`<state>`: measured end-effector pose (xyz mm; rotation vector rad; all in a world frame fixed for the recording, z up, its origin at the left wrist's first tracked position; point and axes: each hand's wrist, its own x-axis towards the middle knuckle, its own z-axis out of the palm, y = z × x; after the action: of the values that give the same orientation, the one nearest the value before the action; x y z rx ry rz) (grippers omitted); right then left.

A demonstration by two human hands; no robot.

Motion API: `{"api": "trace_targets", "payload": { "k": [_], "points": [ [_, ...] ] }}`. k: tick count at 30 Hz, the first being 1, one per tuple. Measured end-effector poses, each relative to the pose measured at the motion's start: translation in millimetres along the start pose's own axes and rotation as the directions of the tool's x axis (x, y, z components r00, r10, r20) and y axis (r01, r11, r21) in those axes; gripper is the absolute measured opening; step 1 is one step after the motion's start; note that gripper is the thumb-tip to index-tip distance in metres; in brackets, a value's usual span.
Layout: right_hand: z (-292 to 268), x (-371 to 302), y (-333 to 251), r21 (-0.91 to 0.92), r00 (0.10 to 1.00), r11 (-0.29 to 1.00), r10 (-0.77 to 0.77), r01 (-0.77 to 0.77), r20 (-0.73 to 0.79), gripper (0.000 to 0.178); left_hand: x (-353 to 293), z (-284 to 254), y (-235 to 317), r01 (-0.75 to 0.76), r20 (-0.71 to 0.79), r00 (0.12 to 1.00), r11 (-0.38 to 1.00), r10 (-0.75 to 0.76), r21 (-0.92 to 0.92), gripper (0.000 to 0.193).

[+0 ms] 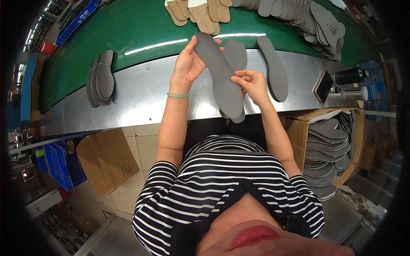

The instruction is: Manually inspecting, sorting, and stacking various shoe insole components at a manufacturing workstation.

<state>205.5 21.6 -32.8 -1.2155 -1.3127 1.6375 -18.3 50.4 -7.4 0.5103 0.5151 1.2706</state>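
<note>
A long grey shoe insole [218, 77] is held up at a slant over the metal edge of the workbench. My left hand [188, 64] grips its upper end, with the thumb on the near edge and the fingers behind it. At its right edge, lower down, my right hand [253, 84] pinches it between thumb and fingers. More grey insoles [235, 55] show partly behind the held one; how many there are is hidden. Right of my right hand, a small stack of grey insoles [276, 72] lies on the metal strip.
A banded bundle of insoles [101, 79] stands at the left. Tan insoles [200, 13] and a long grey pile [318, 25] lie on the green belt [145, 34]. At the right are a phone [323, 86], a black cylinder [348, 77] and a carton [299, 132] full of insoles.
</note>
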Motion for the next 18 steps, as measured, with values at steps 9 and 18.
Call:
{"api": "trace_targets", "payload": {
  "k": [9,18],
  "points": [
    [-4,0,4,-0.082,1.0,0.997,0.017,-0.016,0.007,0.016,-13,11,-14,-0.107,0.02,0.994,0.986,0.105,0.13,0.049],
    [23,-17,-13,-0.142,0.998,0.989,-0.044,0.05,0.047,0.017,-15,14,-1,-0.315,-0.141,0.894,0.819,0.426,0.479,0.038]
  ]
}}
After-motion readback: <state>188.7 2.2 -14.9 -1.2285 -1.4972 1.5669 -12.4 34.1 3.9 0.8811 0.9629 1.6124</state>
